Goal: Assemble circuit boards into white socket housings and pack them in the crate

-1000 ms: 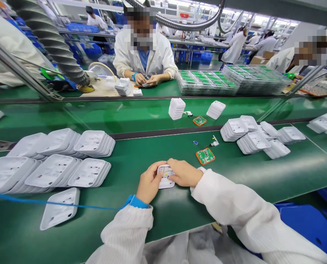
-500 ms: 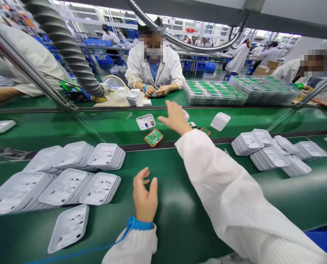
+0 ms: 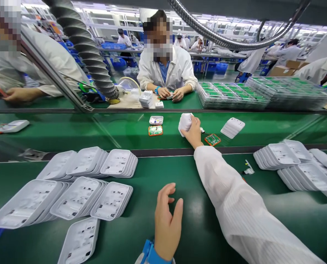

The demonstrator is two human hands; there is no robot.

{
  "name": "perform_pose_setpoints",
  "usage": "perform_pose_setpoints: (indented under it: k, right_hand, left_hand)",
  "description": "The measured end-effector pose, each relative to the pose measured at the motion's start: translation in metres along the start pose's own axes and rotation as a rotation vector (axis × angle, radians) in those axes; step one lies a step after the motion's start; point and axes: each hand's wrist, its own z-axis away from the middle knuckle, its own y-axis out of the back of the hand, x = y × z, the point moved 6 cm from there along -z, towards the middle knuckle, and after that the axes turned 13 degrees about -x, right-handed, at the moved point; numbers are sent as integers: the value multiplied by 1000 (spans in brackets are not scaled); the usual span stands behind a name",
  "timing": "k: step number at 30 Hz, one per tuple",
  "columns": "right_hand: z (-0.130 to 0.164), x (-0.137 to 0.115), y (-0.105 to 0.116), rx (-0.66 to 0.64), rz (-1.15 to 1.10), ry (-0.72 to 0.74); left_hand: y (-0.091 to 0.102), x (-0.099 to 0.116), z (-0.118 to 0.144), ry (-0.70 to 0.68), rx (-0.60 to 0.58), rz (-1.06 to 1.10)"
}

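Observation:
My right hand (image 3: 193, 132) reaches far forward onto the conveyor belt (image 3: 70, 128) and grips a stack of small white plastic covers (image 3: 184, 122). Just left of it on the belt lie a single white cover (image 3: 156, 120) and a green circuit board in an orange frame (image 3: 155, 130). A second such board (image 3: 212, 139) lies right of my hand. My left hand (image 3: 166, 219) rests on the near green table, fingers loosely apart, holding nothing. A blue wrist strap (image 3: 150, 254) circles its wrist.
Stacks of white housings (image 3: 81, 183) fill the near left, with more stacks of housings (image 3: 297, 161) at the right. Another small pile of covers (image 3: 233, 127) sits on the belt. A person in a white coat (image 3: 167, 69) works opposite, beside trays of green boards (image 3: 229, 94).
A second ago both hands held a white cover at the near table. That cover and a board now lie on the belt; my right hand has closed on the stack of covers.

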Motion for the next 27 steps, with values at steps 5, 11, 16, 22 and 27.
perform_pose_setpoints:
  k: [5, 11, 16, 22, 27]
  right_hand:
    - [-11, -15, 8, 21, -79, -50]
    - [15, -52, 34, -262, -643, -105]
    - [140, -97, 29, -1267, -1164, -266]
    - [209, -103, 36, -1316, -1122, -274]
    - [194, -111, 20, -869, -706, -64]
  left_hand:
    - [1, -2, -1, 14, 3, -13]
    - [18, -2, -6, -26, 111, -79]
    - [33, -2, -11, -24, 137, 89]
    - [9, -11, -2, 45, 95, 585]
    - [1, -26, -3, 183, 219, 833]
